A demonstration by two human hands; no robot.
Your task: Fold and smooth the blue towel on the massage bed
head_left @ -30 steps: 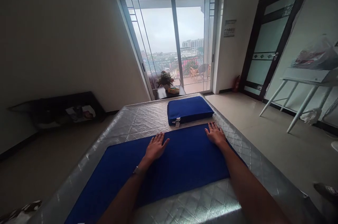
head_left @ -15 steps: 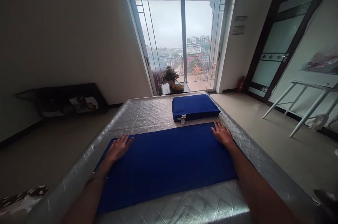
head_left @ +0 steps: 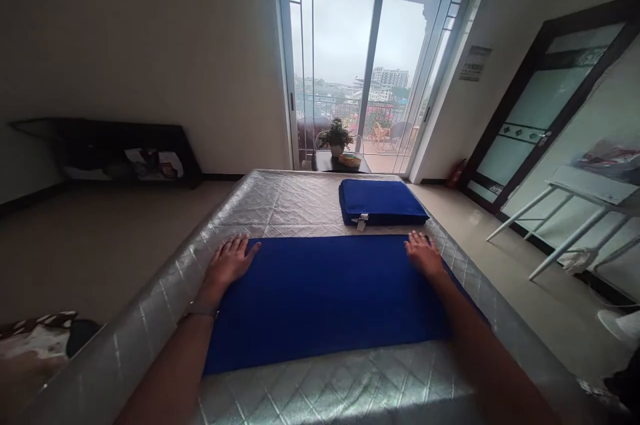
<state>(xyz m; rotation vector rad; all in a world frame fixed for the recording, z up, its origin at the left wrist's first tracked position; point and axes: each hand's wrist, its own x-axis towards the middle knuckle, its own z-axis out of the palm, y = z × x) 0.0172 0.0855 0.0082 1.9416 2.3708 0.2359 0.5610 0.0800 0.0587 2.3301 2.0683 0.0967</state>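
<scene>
A blue cloth [head_left: 330,291] is spread flat on the near half of a silvery quilted surface [head_left: 295,205], which is stitched in a diamond pattern and brightly lit by a patch at its near edge. The far left corner of the cloth is covered by the left hand [head_left: 229,261], the far right corner by the right hand [head_left: 424,253]. Both hands are laid palm down, the grip of each left wide, with nothing seen clasped. A band [head_left: 203,309] is worn on the left wrist.

Beyond the cloth, near its right end, a folded blue stack [head_left: 385,198] is set, with a white label [head_left: 361,219] shown at its near edge.

The room is lit from a glass sliding door [head_left: 330,38], through which buildings and a railing are seen; a potted plant [head_left: 337,135] is placed before it. The left wall is lined by a black rack [head_left: 115,151]. At the right, a dark-framed door [head_left: 533,105] is seen shut, and a white box [head_left: 595,185] topped by a plastic bag [head_left: 613,157] is held on a metal-legged stand [head_left: 580,235].
</scene>
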